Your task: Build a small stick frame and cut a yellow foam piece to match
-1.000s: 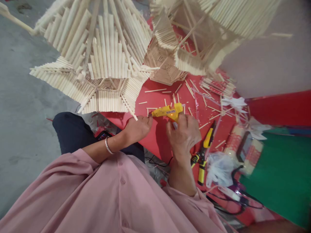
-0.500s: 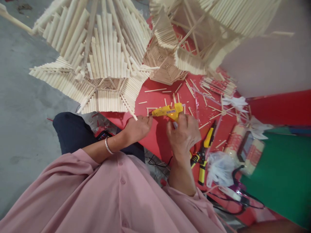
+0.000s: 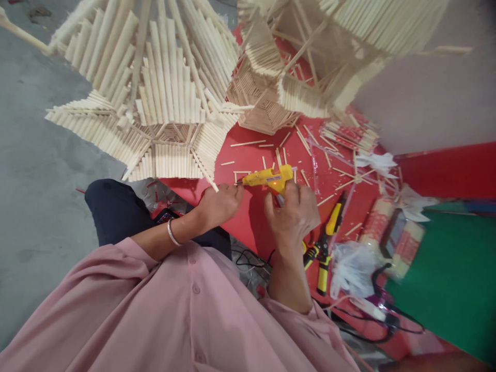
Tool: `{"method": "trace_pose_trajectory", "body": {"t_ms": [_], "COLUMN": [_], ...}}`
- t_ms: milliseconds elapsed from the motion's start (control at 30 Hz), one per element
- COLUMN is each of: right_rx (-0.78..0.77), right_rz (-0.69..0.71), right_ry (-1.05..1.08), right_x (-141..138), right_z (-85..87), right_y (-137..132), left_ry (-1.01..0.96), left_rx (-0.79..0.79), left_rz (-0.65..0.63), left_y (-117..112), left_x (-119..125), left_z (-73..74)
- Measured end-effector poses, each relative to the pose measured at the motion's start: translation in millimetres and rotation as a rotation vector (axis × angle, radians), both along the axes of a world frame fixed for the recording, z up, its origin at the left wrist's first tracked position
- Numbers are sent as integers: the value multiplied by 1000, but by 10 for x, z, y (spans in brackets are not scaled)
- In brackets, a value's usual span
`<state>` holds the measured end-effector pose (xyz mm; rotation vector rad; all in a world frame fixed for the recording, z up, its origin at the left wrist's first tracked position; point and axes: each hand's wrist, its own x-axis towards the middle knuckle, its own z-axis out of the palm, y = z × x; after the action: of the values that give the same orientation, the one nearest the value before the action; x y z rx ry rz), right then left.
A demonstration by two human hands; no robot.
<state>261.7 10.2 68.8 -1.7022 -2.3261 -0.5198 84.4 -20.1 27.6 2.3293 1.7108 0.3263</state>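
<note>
Glue gun point(image 3: 267, 178) gripped in right hand point(image 3: 292, 214) over red table point(image 3: 248, 219), with nozzle point(image 3: 239, 182) just beside left hand point(image 3: 221, 206), too hidden to tell its grip: looked light, rigid, safest by the handle point(image 3: 287, 187), away from probable heat, and well apart from wrapped stick bundle point(image 3: 349, 137) and crumpled plastic bag point(image 3: 352, 268) of unclear contents.

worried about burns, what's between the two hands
In the head view, the yellow glue gun, in the right hand, its nozzle near the left hand; red tabletop shows too.
</note>
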Motion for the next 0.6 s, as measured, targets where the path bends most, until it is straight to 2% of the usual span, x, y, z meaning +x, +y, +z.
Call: {"method": "trace_pose_trajectory", "body": {"t_ms": [267,433,600], "right_rx": [29,-18,25], "right_rz": [40,-2,-71], "right_ry": [21,52,42], "right_x": [-18,-1,106], "right_z": [-5,-20,24], "right_y": [6,8,-21], "left_ry": [-6,8,6], "left_rx": [-9,-8,-25], "left_rz": [3,-9,-12], "left_y": [2,1,5], "left_x": [-1,-3,-10], "left_z": [-10,5,23]}}
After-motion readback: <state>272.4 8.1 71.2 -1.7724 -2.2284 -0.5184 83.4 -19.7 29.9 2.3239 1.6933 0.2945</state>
